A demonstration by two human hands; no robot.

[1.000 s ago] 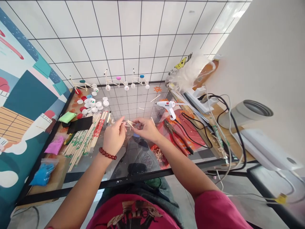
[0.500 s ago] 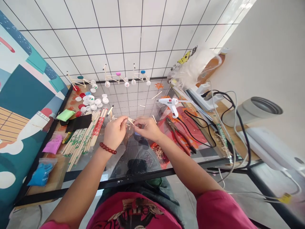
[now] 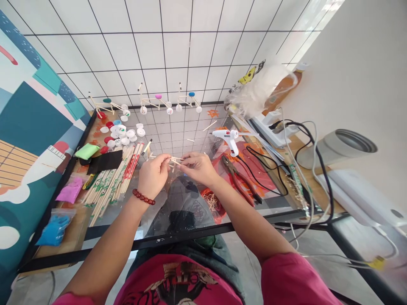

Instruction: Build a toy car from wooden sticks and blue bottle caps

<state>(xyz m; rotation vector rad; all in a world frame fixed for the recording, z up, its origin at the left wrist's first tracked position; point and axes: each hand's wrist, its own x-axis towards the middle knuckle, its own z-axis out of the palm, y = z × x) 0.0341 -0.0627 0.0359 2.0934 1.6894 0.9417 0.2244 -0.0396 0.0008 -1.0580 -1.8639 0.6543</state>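
Between my two hands is a small frame of thin wooden sticks, held above the glass table. My left hand, with a red bead bracelet at its wrist, pinches the frame's left end between thumb and fingers. From the other side my right hand pinches the right end, thumb below and fingertips above. The fingers cover part of the frame. Just beyond my left hand, a black-tipped stick juts up at a slant.
Bottle caps and chopsticks lie left; bagged clay sits nearer. Small stick bicycles stand along the back. A white glue gun, red-handled pliers and cables occupy the right. The table's black edge runs in front.
My right hand's fingers have shifted slightly on the frame and look a little more extended. The left hand keeps its pinch. The view has moved very slightly.
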